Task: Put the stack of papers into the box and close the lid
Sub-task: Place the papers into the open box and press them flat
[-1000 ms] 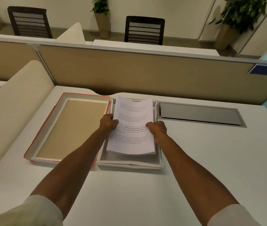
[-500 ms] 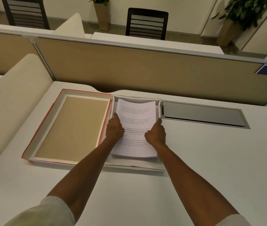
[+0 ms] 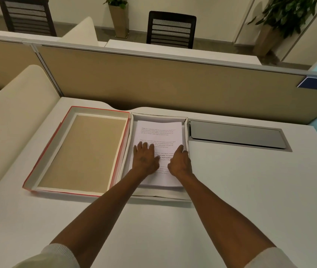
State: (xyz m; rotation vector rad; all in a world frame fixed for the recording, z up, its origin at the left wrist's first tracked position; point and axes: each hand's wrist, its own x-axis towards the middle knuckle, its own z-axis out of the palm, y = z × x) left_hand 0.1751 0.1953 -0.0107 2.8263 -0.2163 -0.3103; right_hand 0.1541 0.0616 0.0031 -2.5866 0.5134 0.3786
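Note:
The stack of printed papers [image 3: 158,132] lies flat inside the shallow white box [image 3: 186,132] at the desk's middle. My left hand [image 3: 145,159] rests palm down on the sheet, fingers spread. My right hand [image 3: 180,161] lies on the stack's right side, fingers by the box's right wall. Neither hand grips anything. The red-edged lid [image 3: 80,151] lies upside down right beside the box on its left, its tan inside facing up.
A grey cable flap [image 3: 237,135] is set into the white desk [image 3: 250,190] right of the box. A tan partition [image 3: 173,82] runs behind. A cream curved panel [image 3: 8,120] borders the left. Chairs and potted plants stand beyond.
The papers went from being held above the box to lying flat in it. Both hands let go of the edges and now lie flat on top.

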